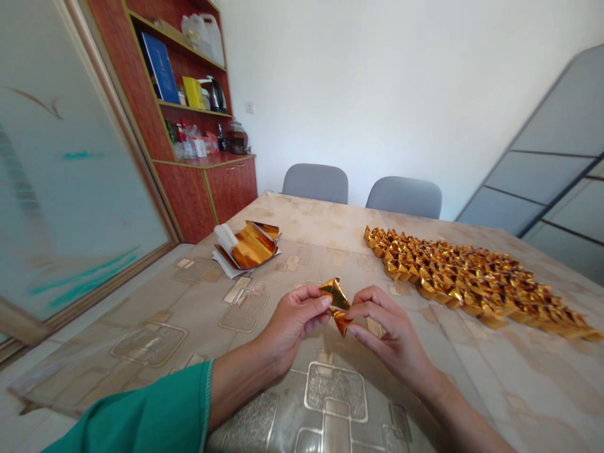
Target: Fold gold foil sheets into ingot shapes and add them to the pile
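Note:
A small piece of gold foil paper [336,292], partly folded with pointed corners, is held above the table between my two hands. My left hand [295,318] pinches its left side between thumb and fingers. On the lower right edge, the thumb and fingertips of my right hand [384,321] close on the same piece. Beyond my left hand lies a loose stack of gold foil sheets [255,245] with pale backs, curled at the edges. To the right, many folded gold foil pieces [453,277] stand packed together in rows.
A patterned cloth covers the table [155,346]. Two grey chairs [315,181] [404,195] stand at its far side, before a white wall. A reddish wooden cabinet [198,195] with filled shelves is at the back left, beside a frosted glass door [70,170].

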`<act>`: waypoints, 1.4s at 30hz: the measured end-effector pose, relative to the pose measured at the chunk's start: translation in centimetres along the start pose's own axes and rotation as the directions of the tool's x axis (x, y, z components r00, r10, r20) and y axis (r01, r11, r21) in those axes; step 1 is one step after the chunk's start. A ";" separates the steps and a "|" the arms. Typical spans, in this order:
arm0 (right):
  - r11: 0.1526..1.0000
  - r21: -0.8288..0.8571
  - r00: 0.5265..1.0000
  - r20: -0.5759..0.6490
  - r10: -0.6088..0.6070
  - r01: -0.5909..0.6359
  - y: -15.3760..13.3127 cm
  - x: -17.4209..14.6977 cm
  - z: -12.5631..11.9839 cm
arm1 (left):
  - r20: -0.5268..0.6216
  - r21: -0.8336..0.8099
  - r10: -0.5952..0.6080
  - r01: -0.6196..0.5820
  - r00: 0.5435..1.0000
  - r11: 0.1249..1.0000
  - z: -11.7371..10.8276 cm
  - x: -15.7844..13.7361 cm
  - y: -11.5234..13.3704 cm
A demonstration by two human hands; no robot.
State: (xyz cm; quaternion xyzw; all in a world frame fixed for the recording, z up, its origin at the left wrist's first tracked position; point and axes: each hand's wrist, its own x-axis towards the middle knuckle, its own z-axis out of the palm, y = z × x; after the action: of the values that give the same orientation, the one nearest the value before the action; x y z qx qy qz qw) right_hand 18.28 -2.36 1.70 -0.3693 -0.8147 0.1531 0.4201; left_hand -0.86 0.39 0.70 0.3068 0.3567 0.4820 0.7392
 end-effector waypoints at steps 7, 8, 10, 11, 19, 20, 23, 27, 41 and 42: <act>0.986 0.072 0.982 -0.104 0.161 -0.154 0.0 0.3 1.1 | 0.065 0.064 0.061 -0.065 0.996 0.996 0.2 -0.3 -0.5; 0.981 0.078 0.975 -0.119 0.187 -0.179 0.0 0.3 1.3 | 0.076 0.079 0.073 -0.079 0.994 0.994 0.3 -0.3 -0.6; 0.972 0.083 0.963 -0.141 0.230 -0.220 0.1 0.3 1.7 | 0.091 0.107 0.085 -0.095 0.992 0.990 0.3 -0.3 -0.6; 0.968 0.085 0.958 -0.150 0.247 -0.236 0.1 0.3 1.9 | 0.092 0.119 0.087 -0.098 0.992 0.988 0.4 -0.2 -0.7; 0.959 0.115 0.945 -0.175 0.276 -0.259 -0.3 0.3 2.1 | 0.096 0.172 0.104 -0.120 0.990 0.978 0.3 -0.2 -0.9; 0.960 0.116 0.946 -0.173 0.272 -0.255 -0.3 0.3 2.1 | 0.103 0.179 0.109 -0.126 0.989 0.976 0.3 -0.1 -1.0; 0.962 0.108 0.941 -0.206 0.268 -0.250 -0.4 0.3 2.1 | 0.088 0.170 0.104 -0.118 0.991 0.978 0.4 -0.1 -1.1; 0.958 0.116 0.928 -0.243 0.283 -0.262 -0.5 0.3 2.3 | 0.045 0.122 0.070 -0.075 0.997 0.990 0.5 -0.2 -1.2; 0.947 0.179 0.934 -0.196 0.299 -0.266 -0.7 0.3 2.1 | 0.109 0.266 0.159 -0.183 0.981 0.946 0.7 -0.7 -1.4; 0.950 0.190 0.940 -0.190 0.282 -0.247 -0.7 0.3 2.0 | 0.111 0.273 0.160 -0.185 0.981 0.944 0.7 -0.7 -1.4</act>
State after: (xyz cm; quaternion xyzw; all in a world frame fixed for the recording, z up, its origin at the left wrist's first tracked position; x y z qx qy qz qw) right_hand 16.22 -2.49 1.08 -0.4544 -0.6919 0.2335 0.5101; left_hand 0.18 -0.83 0.16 0.4598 0.3607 0.4752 0.6577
